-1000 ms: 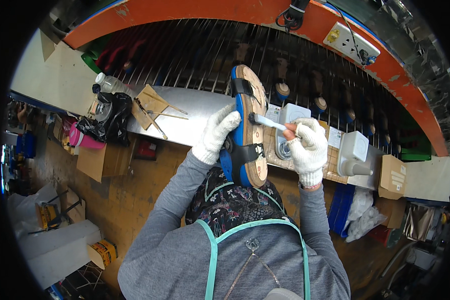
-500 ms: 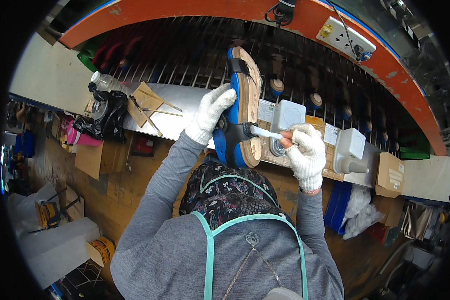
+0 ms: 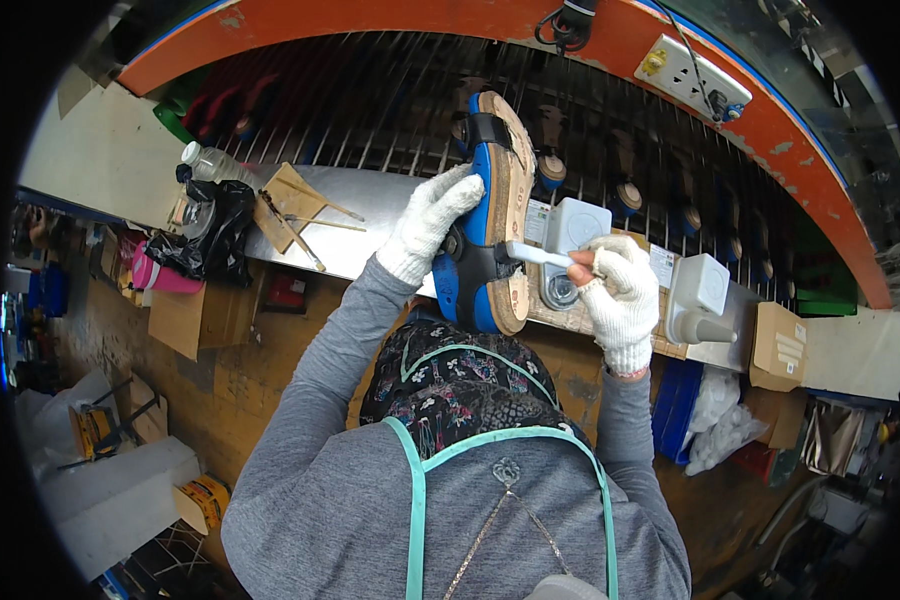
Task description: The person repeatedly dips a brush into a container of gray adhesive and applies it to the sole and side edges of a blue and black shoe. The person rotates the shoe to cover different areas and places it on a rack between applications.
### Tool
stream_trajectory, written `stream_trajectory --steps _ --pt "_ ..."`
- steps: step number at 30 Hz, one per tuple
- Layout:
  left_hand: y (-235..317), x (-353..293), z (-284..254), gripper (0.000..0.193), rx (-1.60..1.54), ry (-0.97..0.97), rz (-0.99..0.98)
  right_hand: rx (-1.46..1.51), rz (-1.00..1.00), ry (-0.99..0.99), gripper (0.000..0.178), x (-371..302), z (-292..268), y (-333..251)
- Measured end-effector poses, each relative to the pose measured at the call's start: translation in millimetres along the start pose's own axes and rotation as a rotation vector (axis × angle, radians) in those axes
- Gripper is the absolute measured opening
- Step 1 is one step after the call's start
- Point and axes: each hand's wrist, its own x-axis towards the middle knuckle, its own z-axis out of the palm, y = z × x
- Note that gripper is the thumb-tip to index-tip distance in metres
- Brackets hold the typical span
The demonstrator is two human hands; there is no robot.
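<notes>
hands: apart; left hand (image 3: 430, 225) in white knit glove clamped on blue-and-tan sandal with black straps (image 3: 500, 215) | right hand (image 3: 620, 305), likewise gloved, bare fingertips pinching slim pale-handled brush (image 3: 540, 255), its head at the lower strap | sandal: held upright, raised beside silver metal bench (image 3: 365, 210)

Left of the sandal (image 3: 502, 212), bare bench (image 3: 378, 207) affords my left hand (image 3: 430, 225) passage; just right of it, a white container (image 3: 578, 224) obstructs.
</notes>
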Motion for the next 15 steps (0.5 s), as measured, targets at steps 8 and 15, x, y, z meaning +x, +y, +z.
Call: stream_trajectory --steps 8,15 --pt "-12.0 -16.1 -4.2 0.062 -0.1 -0.059 -0.007 0.308 0.165 0.066 0.01 3.3 16.3 5.9" --pt "-13.0 -40.4 -9.5 0.056 -0.056 0.193 -0.125 0.38 0.357 -0.254 0.012 -41.0 3.4 -5.7"
